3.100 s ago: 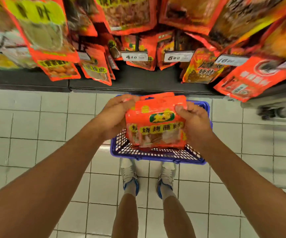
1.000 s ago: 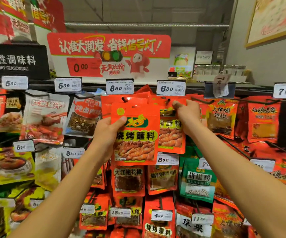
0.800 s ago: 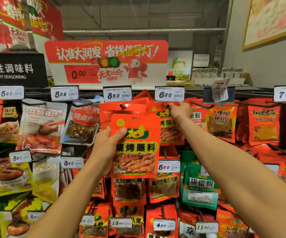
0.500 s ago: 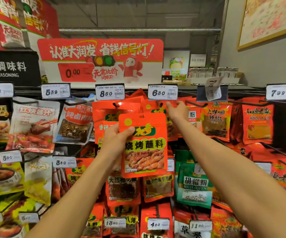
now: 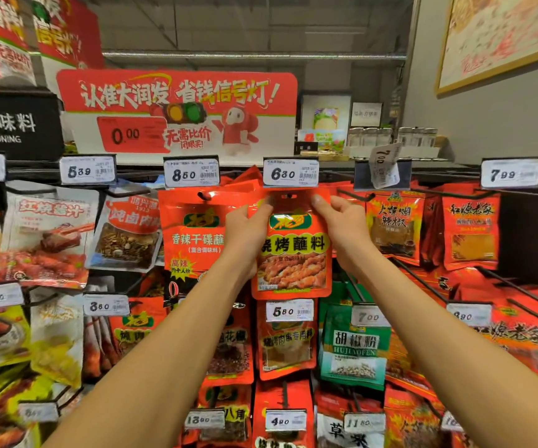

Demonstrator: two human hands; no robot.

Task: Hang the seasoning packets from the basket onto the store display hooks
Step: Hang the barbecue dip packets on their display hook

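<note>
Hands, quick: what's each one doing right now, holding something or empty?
Left hand: grips the upper left of the orange seasoning packet.
Right hand: pinches the packet's top right corner, just under the 6.80 price tag.

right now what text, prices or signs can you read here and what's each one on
"烧烤蘸料": held packet, gripped by left hand and right hand
"6.80": price tag above it
"8.50": next tag left
"香辣干碟蘸": neighbouring packet
"省钱信号灯!", "0.00": red sign
"胡椒粉": green packet
Barcodes and small print: too blurred.
</note>
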